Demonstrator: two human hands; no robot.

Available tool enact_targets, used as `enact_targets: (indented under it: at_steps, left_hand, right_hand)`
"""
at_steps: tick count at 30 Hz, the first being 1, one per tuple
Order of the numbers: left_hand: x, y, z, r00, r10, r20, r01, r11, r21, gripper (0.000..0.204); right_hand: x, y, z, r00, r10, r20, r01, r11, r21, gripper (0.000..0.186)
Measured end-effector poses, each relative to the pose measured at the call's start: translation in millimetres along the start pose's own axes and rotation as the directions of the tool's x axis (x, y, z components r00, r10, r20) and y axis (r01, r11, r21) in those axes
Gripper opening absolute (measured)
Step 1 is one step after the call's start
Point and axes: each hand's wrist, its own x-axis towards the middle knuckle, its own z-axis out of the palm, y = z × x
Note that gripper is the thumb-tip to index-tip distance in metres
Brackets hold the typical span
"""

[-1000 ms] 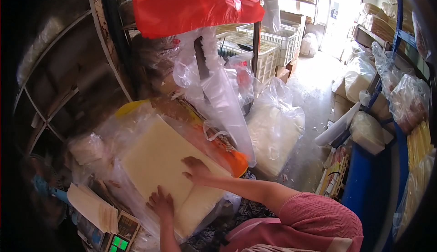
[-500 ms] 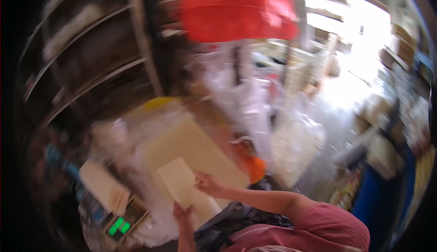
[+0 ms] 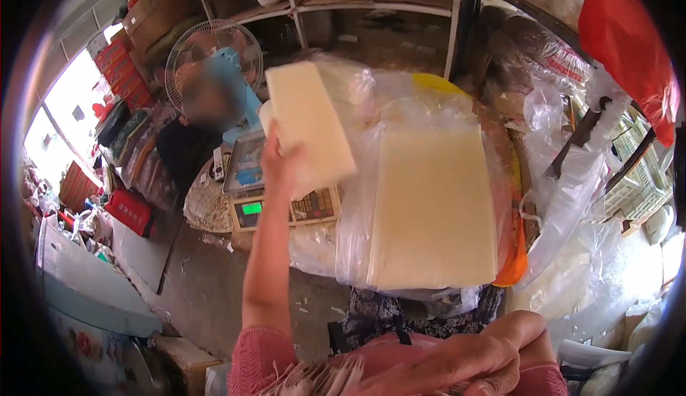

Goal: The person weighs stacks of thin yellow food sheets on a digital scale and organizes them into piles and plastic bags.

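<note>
My left hand [image 3: 281, 164] grips the near left edge of a cream rectangular sheet stack [image 3: 312, 121], thumb across its top. The stack is over the digital scale [image 3: 314, 204], hiding its platform; another cream edge shows behind it at the left. Whether the stack rests on anything is unclear. My right hand [image 3: 464, 364] is close to my chest at the bottom, away from the table; its fingers are foreshortened and partly hidden. Larger cream sheets [image 3: 434, 206] lie flat on clear plastic [image 3: 355, 242] to the right of the scale.
A metal tray [image 3: 245, 160] and a remote control [image 3: 217, 162] lie beside the scale. A standing fan [image 3: 214, 49] and a person in dark clothing [image 3: 182, 146] are beyond at the left. Shelving [image 3: 371, 4] lines the back. Plastic bags [image 3: 572, 189] hang at the right.
My view has swung left. Both hands were at a cream stack over the larger sheets; now the left hand has it over the scale, and the right hand has drawn back to my chest.
</note>
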Motion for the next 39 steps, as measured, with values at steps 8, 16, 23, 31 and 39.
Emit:
enact_targets:
  at_steps: [8,16,23,31,39]
  left_hand:
    - [101,-69,-52,0.975,-0.178,-0.136,0.222,0.847,0.483,0.065]
    - [66,-140,-27,0.988,0.121,0.093,-0.118,0.224,0.967,0.051]
    - [0,-58,11,0.745,0.643,0.176,-0.488,0.347,0.801,0.046]
    - [-200,-142,52,0.501,-0.002,0.866,-0.607,0.712,0.353,0.027]
    - [-233,-155,86,0.478,0.0,0.878,-0.785,0.45,0.427,0.064]
  right_hand:
    - [-34,-32,-25,0.92,0.191,-0.343,-0.312,0.887,-0.341,0.064]
    - [-153,21,-146,0.579,-0.337,-0.742,-0.801,-0.067,-0.595,0.021]
    - [-210,84,-186,0.708,0.028,-0.706,-0.528,-0.642,-0.556,0.023]
    - [-210,48,-192,0.209,-0.409,-0.888,-0.869,0.338,-0.361,0.019]
    - [-273,-6,-217,0.635,-0.279,-0.721,-0.573,-0.795,-0.198,0.022]
